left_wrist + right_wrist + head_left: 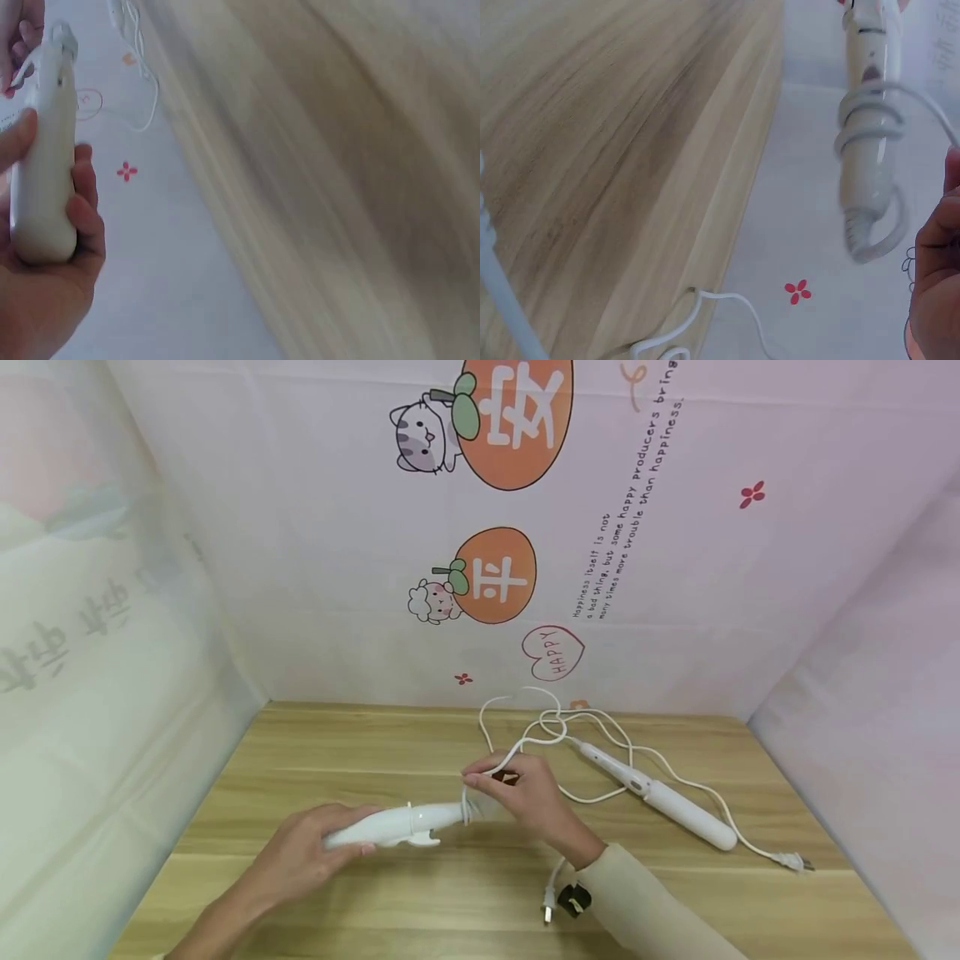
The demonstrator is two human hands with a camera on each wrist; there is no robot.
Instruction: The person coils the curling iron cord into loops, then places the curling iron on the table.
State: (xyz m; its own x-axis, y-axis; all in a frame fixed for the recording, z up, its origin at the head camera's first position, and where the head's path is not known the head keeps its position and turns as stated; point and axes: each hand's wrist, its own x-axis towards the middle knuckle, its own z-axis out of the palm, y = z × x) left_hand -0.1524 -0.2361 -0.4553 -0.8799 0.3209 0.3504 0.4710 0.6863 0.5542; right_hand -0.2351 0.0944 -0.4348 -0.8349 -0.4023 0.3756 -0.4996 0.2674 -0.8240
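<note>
My left hand (307, 847) grips one end of a white curling iron (386, 827), held slanted above the table, with a small lever-like tab on its underside. Thumb and fingers of my right hand (536, 793) pinch the white power cord (517, 750) close by the iron's other end. In the right wrist view, loops of cord (870, 112) go around the iron's handle (866, 172), and the cord bends back from its base. From those loops the cord runs across to the fingertips of my right hand (941, 262).
A second white curling iron (675, 810) lies on the wooden table (360, 760) at the right, its cord looping behind and ending in a plug (791, 861). Another plug (549, 906) hangs below my right forearm. Printed cloth walls (337, 568) enclose the back and sides.
</note>
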